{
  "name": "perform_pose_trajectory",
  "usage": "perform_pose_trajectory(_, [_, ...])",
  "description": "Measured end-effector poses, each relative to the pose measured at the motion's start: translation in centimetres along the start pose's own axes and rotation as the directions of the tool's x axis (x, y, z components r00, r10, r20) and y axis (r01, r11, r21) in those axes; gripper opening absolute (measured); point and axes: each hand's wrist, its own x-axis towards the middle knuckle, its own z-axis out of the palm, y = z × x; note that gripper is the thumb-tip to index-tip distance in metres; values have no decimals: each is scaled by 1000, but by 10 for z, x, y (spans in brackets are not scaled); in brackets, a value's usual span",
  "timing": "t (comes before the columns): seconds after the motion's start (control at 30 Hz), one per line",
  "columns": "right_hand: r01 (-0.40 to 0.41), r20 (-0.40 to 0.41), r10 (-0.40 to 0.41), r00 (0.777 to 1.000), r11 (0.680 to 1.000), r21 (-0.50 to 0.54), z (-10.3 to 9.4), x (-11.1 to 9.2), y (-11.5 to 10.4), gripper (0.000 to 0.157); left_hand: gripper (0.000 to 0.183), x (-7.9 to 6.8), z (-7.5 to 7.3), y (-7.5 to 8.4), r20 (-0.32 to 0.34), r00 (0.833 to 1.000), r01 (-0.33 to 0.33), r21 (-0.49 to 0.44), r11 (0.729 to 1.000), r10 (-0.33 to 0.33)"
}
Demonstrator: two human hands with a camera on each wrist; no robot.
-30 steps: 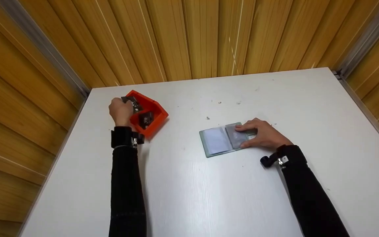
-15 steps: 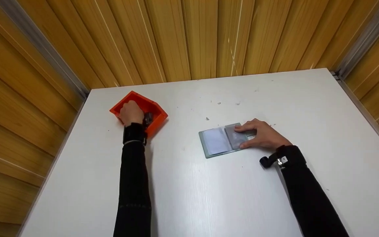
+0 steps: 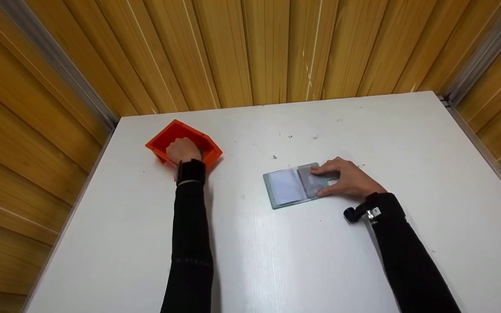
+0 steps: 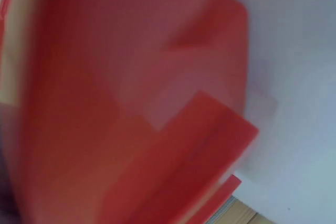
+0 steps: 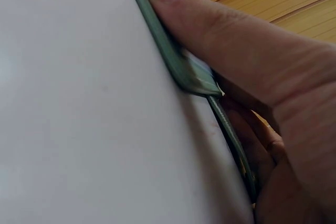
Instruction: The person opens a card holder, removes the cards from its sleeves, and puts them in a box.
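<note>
My left hand [image 3: 183, 149] reaches down into an orange plastic bin [image 3: 212, 161] at the far left of the table, its fingertips hidden. In the left wrist view, the bin's blurred wall [image 4: 178, 166] fills much of the picture. A green card holder [image 3: 286, 187] lies spread open near the middle, with clear sleeves and a whitish left page. At its right side, my right hand [image 3: 347, 177] holds it, thumb and index finger set apart on the sleeves. Seen from the right wrist, the thumb [image 5: 220, 40] lies over the green cover [image 5: 168, 56], beside a narrow green strap [image 5: 233, 140].
The white table [image 3: 250, 261] carries several small dark marks or crumbs [image 3: 275, 157] beyond the card holder. Wood-patterned panels [image 3: 268, 52] stand along the table's far edge and at both sides.
My left hand had a dark card-like item over the bin's left side. It then went down inside and shifted right, covering the dark things there. The right hand and card holder stay put.
</note>
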Motion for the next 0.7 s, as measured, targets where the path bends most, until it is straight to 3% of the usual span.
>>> perform_pose_trajectory(0.27, [3, 5, -3, 1000, 1000, -3, -1, 1, -1, 70, 33, -5, 2, 10, 82, 996, 25, 74, 997, -31])
perform_pose_trajectory(0.7, [-4, 5, 4, 1000, 1000, -1, -1, -1, -1, 69, 33, -8, -2, 9, 60, 998, 15, 9, 1000, -16])
